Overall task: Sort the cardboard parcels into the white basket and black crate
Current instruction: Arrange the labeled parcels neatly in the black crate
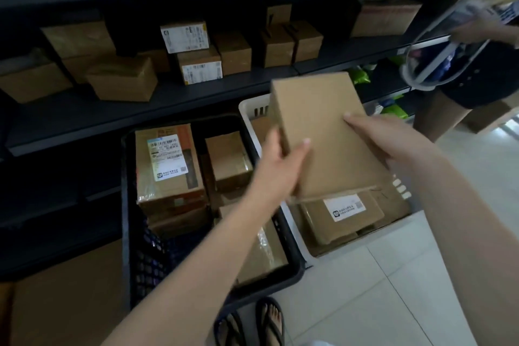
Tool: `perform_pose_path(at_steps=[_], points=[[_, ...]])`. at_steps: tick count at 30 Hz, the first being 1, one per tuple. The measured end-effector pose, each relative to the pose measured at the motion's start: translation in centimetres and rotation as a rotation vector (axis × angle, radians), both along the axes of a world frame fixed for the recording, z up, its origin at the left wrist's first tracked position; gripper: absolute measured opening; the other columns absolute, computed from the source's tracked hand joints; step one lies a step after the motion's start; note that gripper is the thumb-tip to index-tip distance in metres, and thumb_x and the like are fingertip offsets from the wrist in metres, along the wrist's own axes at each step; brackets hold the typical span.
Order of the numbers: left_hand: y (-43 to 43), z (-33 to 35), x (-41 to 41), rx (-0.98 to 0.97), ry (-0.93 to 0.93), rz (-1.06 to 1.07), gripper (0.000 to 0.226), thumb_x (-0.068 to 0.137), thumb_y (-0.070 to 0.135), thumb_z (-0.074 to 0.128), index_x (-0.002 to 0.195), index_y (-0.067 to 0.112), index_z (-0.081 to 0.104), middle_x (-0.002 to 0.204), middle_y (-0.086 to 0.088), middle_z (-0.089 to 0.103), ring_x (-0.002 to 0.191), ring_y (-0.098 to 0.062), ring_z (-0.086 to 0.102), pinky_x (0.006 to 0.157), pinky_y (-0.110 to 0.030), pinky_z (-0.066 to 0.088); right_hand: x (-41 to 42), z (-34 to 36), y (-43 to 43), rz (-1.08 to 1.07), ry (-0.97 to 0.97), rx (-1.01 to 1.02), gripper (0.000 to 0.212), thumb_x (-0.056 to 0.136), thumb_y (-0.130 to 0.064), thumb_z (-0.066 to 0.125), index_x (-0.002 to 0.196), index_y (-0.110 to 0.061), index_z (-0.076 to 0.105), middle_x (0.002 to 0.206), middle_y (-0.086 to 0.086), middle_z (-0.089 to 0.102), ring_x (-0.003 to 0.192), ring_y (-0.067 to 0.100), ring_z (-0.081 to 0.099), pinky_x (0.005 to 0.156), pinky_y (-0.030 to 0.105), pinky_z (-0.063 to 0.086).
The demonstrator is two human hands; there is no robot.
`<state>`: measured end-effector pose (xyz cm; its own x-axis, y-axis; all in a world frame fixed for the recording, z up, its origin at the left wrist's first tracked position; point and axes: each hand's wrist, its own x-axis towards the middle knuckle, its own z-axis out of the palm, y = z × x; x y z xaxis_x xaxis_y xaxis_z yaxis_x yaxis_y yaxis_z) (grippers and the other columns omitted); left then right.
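I hold a flat plain cardboard parcel (323, 132) in both hands, tilted above the white basket (251, 105). My left hand (278, 166) grips its left edge, thumb on top. My right hand (384, 137) holds its right side with the fingers curled over the edge. Under it, the white basket holds flat parcels, one with a white label (344, 208). The black crate (127, 205) to the left holds several boxes, among them a tall labelled one (168, 166) and a small one (229, 160).
Dark shelving (174, 95) behind carries several cardboard boxes. Another person (477, 45) stands at the right with a white-framed object. A large cardboard sheet (64, 303) lies at lower left. White tiled floor (379, 289) is at the right; my sandalled feet (250, 323) are below.
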<state>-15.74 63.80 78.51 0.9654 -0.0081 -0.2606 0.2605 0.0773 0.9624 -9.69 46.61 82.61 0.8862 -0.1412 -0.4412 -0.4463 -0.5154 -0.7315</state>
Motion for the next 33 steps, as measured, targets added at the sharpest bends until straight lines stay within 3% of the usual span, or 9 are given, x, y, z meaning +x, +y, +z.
perform_pose_path(at_steps=[4,11,15,17,20,23,26,28,33], points=[[9.1,2.0,-0.6,0.282,0.084,0.205,0.055,0.094,0.037,0.053,0.142,0.030,0.027,0.113,0.011,0.051,0.084,-0.004,0.051,0.083,-0.034,0.042,-1.4,-1.6,8.2,0.304,0.110,0.119,0.036,0.090,-0.054,0.052,0.113,-0.026,0.056,0.098,-0.007,0.063,0.086,0.012,0.062,0.068,0.031,0.052],[18.2,-9.0,-8.4,0.552,0.509,0.160,0.069,0.094,0.028,0.054,0.150,0.021,0.014,0.136,-0.004,0.048,0.104,-0.018,0.056,0.080,-0.028,0.050,-6.9,-13.3,18.6,0.520,0.550,0.179,0.035,0.098,-0.033,0.048,0.128,-0.015,0.049,0.110,0.007,0.062,0.097,0.026,0.063,0.087,0.041,0.055],[18.5,-12.8,-10.9,0.582,0.570,0.175,0.067,0.093,0.031,0.051,0.150,0.019,0.017,0.134,-0.007,0.049,0.098,-0.016,0.059,0.072,-0.021,0.046,-9.3,-16.3,19.1,0.507,0.746,0.344,0.046,0.103,-0.023,0.037,0.147,-0.017,0.027,0.117,0.018,0.060,0.086,0.024,0.064,0.070,0.036,0.056],[17.5,-13.3,-11.3,0.778,0.644,0.051,0.058,0.091,0.040,0.044,0.143,0.022,0.026,0.135,-0.011,0.045,0.107,-0.024,0.056,0.088,-0.034,0.048,-10.2,-16.9,19.8,0.581,0.687,0.306,0.047,0.101,-0.020,0.039,0.147,-0.020,0.028,0.107,0.012,0.065,0.087,0.021,0.063,0.080,0.039,0.056],[16.6,-13.8,-11.5,1.036,0.576,-0.018,0.043,0.097,0.028,0.040,0.138,0.015,0.033,0.135,-0.015,0.040,0.115,-0.031,0.050,0.095,-0.041,0.045,-10.0,-17.2,20.6,0.758,0.338,0.003,0.043,0.100,-0.018,0.039,0.143,-0.016,0.040,0.137,0.009,0.052,0.116,0.021,0.053,0.100,0.032,0.042],[15.9,-14.0,-11.0,1.123,0.383,-0.125,0.059,0.093,0.018,0.048,0.148,0.016,0.024,0.143,-0.014,0.032,0.129,-0.031,0.037,0.098,-0.039,0.045,-8.0,-16.1,18.3,0.671,0.166,-0.071,0.033,0.099,-0.015,0.040,0.129,-0.013,0.054,0.126,0.006,0.058,0.113,0.023,0.057,0.094,0.030,0.045],[15.8,-15.3,-9.8,1.246,0.402,-0.513,0.096,0.086,0.022,0.063,0.152,0.028,-0.006,0.158,-0.013,-0.014,0.145,-0.038,-0.008,0.116,-0.053,0.013,-5.7,-15.4,15.1,0.671,0.079,-0.161,0.033,0.097,-0.013,0.042,0.128,-0.015,0.055,0.123,0.004,0.058,0.105,0.021,0.059,0.085,0.028,0.047],[16.3,-16.8,-8.5,1.298,0.499,-0.753,0.108,0.082,0.019,0.067,0.149,0.030,-0.016,0.156,-0.011,-0.023,0.143,-0.037,-0.020,0.115,-0.059,-0.001,-4.6,-15.4,13.7,0.647,0.062,-0.157,0.032,0.097,-0.016,0.043,0.127,-0.015,0.055,0.109,0.001,0.060,0.086,0.012,0.057,0.070,0.021,0.043],[16.6,-17.4,-8.3,1.347,0.439,-0.952,0.095,0.075,0.031,0.074,0.149,0.022,0.016,0.144,-0.009,0.037,0.128,-0.031,0.040,0.102,-0.049,0.039,-3.6,-15.3,11.0,0.366,0.081,0.015,0.027,0.093,-0.014,0.052,0.118,-0.013,0.061,0.096,0.006,0.068,0.089,0.024,0.067,0.082,0.037,0.055]])
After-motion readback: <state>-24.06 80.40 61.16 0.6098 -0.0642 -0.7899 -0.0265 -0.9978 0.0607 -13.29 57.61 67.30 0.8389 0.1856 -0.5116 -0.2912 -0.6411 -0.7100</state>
